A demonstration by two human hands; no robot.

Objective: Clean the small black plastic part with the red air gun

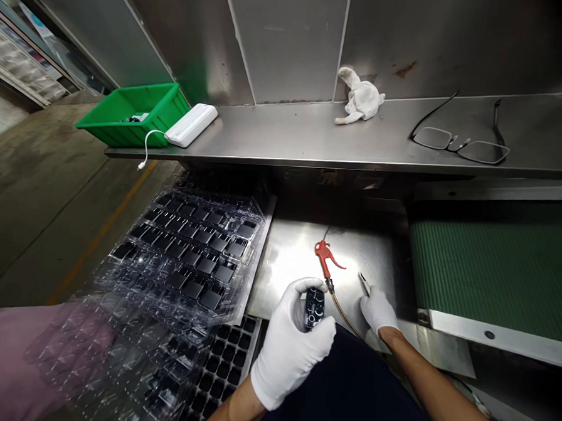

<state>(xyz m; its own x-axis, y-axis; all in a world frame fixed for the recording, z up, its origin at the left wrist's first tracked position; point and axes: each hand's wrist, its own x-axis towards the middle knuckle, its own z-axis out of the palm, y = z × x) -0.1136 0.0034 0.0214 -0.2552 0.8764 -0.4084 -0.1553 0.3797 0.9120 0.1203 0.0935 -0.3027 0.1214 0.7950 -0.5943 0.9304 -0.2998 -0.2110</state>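
Note:
My left hand (285,352), in a white glove, is closed around a small black plastic part (314,308) with round openings in its upper face. To the right, my gloved right hand (378,311) pinches a thin pointed tool (364,283) with a dark tip; its exact kind is hidden by the fingers. Between the two hands a red air blow gun (324,257) lies on the metal worktop (288,248), its hose running down toward me. On the left, stacked clear plastic trays (191,259) hold several black square parts.
A dark tray with square cells (221,364) sits lower left, near pink fabric (14,360). Along the steel shelf (276,132) are a green bin (130,111), a white power bank (192,125) with cable, a crumpled white glove (362,100) and glasses (454,143). A green conveyor belt (495,266) is at right.

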